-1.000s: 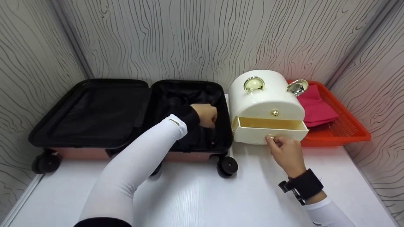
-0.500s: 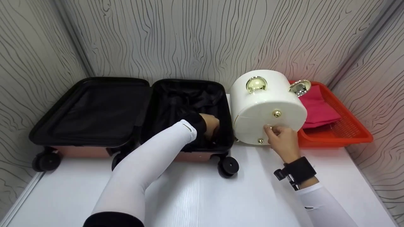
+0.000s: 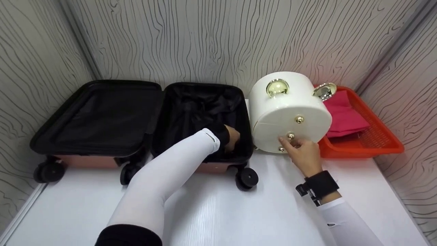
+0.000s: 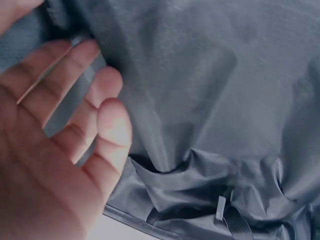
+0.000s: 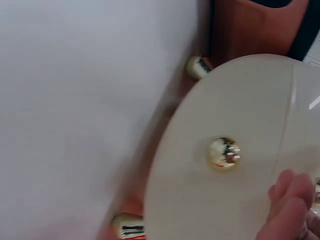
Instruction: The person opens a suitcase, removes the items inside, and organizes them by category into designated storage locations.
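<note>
A white round-fronted drawer box [image 3: 286, 102] with gold ear-like discs stands right of an open suitcase [image 3: 205, 159]. Its drawers are flush with the front. My right hand [image 3: 305, 153] is at the box's front, fingertips just below the gold middle knob [image 3: 290, 135]. In the right wrist view, those fingers [image 5: 287, 205] lie close to the white face; whether they touch it I cannot tell. My left hand [image 3: 232, 138] reaches down inside the suitcase's right half. The left wrist view shows that hand's loosely bent fingers [image 4: 112, 120] beside the black lining [image 4: 215, 100], holding nothing visible.
Behind the box, to the right, sits a red plastic basket [image 3: 382, 148] with a folded pink cloth [image 3: 344, 118] in it. The suitcase's other half [image 3: 99, 116] lies to the left. Black wheels [image 3: 247, 178] jut toward the front of the white table [image 3: 218, 212].
The box's drawer has been pushed in by my right hand, whose fingers have since come off the knob and lie lower. My left hand has moved slightly right and deeper into the suitcase.
</note>
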`<action>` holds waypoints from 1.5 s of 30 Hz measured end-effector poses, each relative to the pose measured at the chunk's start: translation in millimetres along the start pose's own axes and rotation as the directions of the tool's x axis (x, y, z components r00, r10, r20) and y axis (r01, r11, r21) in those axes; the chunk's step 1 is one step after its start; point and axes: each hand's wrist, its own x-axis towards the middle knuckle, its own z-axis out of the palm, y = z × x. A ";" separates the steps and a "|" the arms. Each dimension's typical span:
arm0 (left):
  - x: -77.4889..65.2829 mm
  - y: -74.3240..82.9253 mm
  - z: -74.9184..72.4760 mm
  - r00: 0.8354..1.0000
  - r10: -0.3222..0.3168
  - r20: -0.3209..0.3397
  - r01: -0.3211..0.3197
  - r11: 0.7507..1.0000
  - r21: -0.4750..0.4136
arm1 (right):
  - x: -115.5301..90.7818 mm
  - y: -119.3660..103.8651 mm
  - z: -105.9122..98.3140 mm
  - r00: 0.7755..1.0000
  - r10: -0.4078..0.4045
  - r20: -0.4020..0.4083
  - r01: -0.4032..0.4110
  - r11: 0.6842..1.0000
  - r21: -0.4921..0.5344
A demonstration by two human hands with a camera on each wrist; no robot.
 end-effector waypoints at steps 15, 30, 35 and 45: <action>-18.0 -5.8 -9.9 0.996 -0.020 0.088 0.035 0.984 -0.173 | -0.2 12.1 18.0 0.984 -0.003 0.175 0.008 1.000 -0.027; -20.7 -9.9 -2.8 0.998 -0.022 -0.062 0.016 0.995 -0.097 | -29.1 7.0 12.0 0.988 -0.038 0.147 0.046 0.998 -0.053; -28.3 -21.5 -15.6 0.987 -0.058 -0.152 0.041 0.993 -0.112 | -46.0 7.1 6.6 0.990 -0.051 0.129 0.058 0.997 -0.052; -47.0 -12.9 -46.2 0.979 -0.023 -0.201 -0.019 0.979 -0.205 | -78.0 9.3 -3.3 0.988 -0.112 0.109 0.120 0.990 -0.070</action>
